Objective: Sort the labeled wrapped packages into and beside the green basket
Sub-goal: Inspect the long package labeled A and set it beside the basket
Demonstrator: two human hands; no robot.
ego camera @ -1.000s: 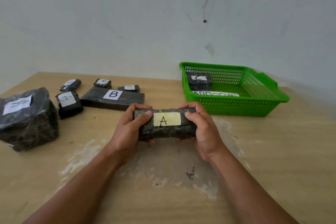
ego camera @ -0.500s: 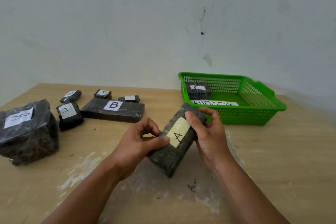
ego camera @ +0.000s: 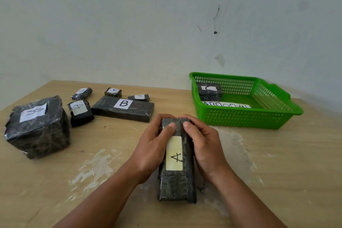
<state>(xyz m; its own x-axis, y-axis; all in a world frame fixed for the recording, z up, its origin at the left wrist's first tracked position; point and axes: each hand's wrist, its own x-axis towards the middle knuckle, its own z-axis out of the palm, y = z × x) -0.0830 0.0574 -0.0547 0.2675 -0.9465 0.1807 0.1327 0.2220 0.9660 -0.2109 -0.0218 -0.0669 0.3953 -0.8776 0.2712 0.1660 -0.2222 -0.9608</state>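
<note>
The long package marked A (ego camera: 176, 185) was slanted half a second ago and now points straight away, at the near centre of the table (ego camera: 277, 172). Its far end stops short of the green basket (ego camera: 240, 118). Bare wood lies open to its right. The left hand (ego camera: 150, 146) and right hand (ego camera: 206, 146) clasp its far half, thumbs on top.
</note>
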